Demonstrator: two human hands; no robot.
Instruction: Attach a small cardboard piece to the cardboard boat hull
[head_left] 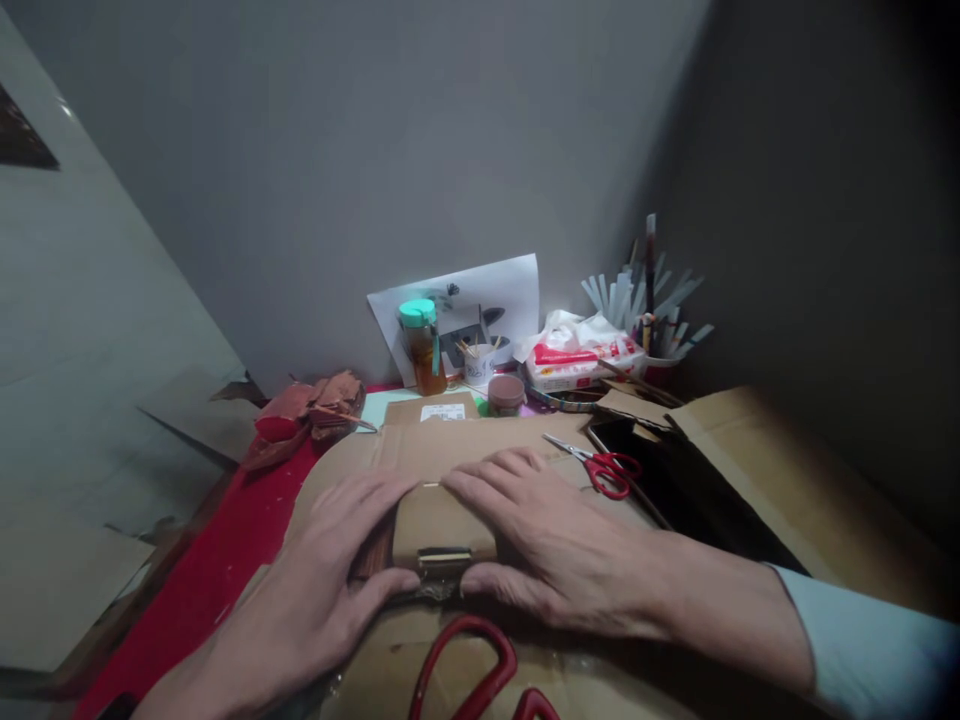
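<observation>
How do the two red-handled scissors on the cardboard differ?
The small scissors lie whole in view beyond the right hand, blades showing and closed; the large scissors sit at the near edge, only their handle loops visible, blades cut off by the frame. The small scissors have thin loops; the large scissors have thick, wide ones. Both are red-handled, rest on cardboard, and neither is touched.

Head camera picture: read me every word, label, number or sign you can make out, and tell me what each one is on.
No text here can be read.
White label on the cardboard piece: dark marks, too small to read.
Red and white packet: red printing, too blurred to read.
White sheet against the wall: a dark picture, no legible words.
Jar with teal lid: no label visible.
Small box under both hands: no lettering visible.
</observation>
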